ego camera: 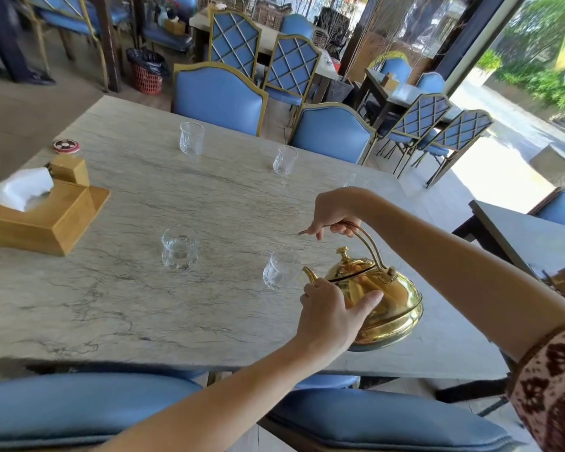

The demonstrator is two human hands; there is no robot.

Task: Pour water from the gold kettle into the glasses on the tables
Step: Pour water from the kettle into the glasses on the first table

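Observation:
The gold kettle (pixel 388 298) hangs tilted over the marble table (pixel 144 305), its spout close to the rim of a near glass (pixel 279 269). My right hand (pixel 333 213) grips the kettle's arched handle from above. My left hand (pixel 330 316) presses against the kettle's side just behind the spout. Another glass (pixel 179 247) stands to the left with water in it. Two glasses stand on the far side, one at the left (pixel 192 138) and one at the right (pixel 285 160). A further glass (pixel 354 181) shows partly behind my right wrist.
A wooden tissue box (pixel 43 216) and a small red round disc (pixel 66 146) sit at the table's left. Blue chairs (pixel 219 96) ring the table, two at the near edge. Another table (pixel 529 239) stands to the right. A red bin (pixel 147 75) is behind.

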